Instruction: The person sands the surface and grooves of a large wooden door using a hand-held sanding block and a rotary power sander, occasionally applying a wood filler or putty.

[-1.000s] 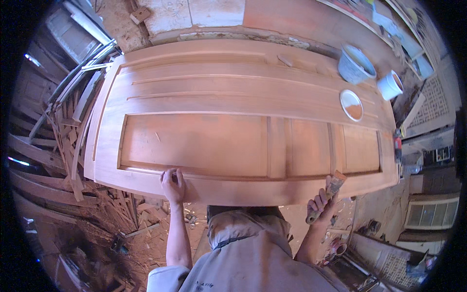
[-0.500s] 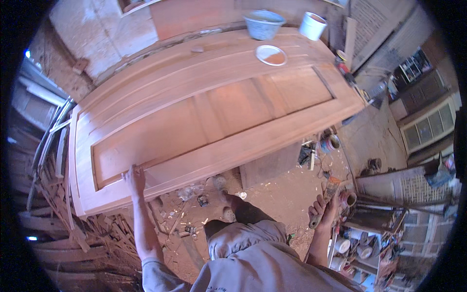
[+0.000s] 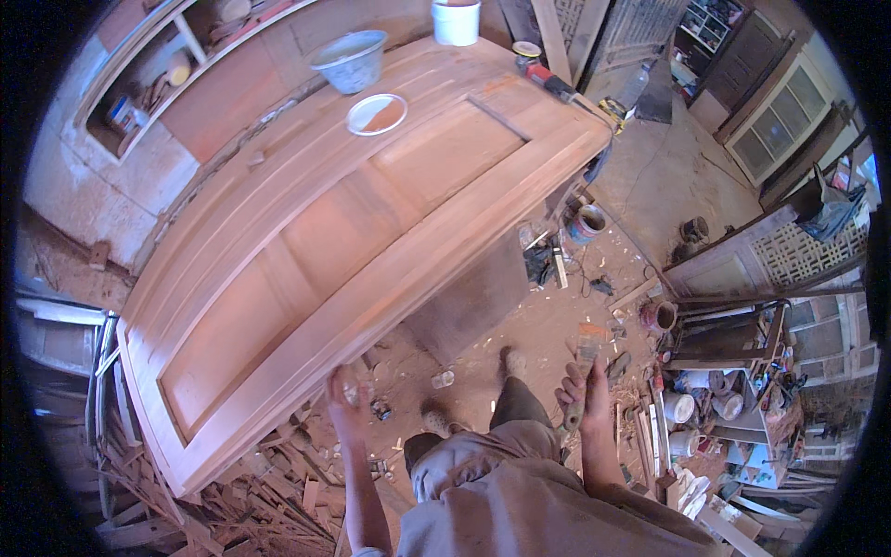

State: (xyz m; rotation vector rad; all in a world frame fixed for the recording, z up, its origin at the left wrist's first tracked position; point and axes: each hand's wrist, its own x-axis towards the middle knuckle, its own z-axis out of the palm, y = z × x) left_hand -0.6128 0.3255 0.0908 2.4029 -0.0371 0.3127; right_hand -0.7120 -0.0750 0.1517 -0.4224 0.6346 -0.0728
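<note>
The door, centre left, looks coloured but patchy, evening-out perhaps left; the right hand clamps a brush; the left hand blurs, fingers unclear.

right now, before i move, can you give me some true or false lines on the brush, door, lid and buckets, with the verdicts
1. The brush is in the left hand. False: the right hand holds it.
2. A white lid lies on the wooden door. True.
3. The brush is touching the door. False: it is held apart from it.
4. Orange-brown material shows on the lid. True.
5. In this view, the white bucket is left of the blue-grey bucket. False: it is to the right.
</note>
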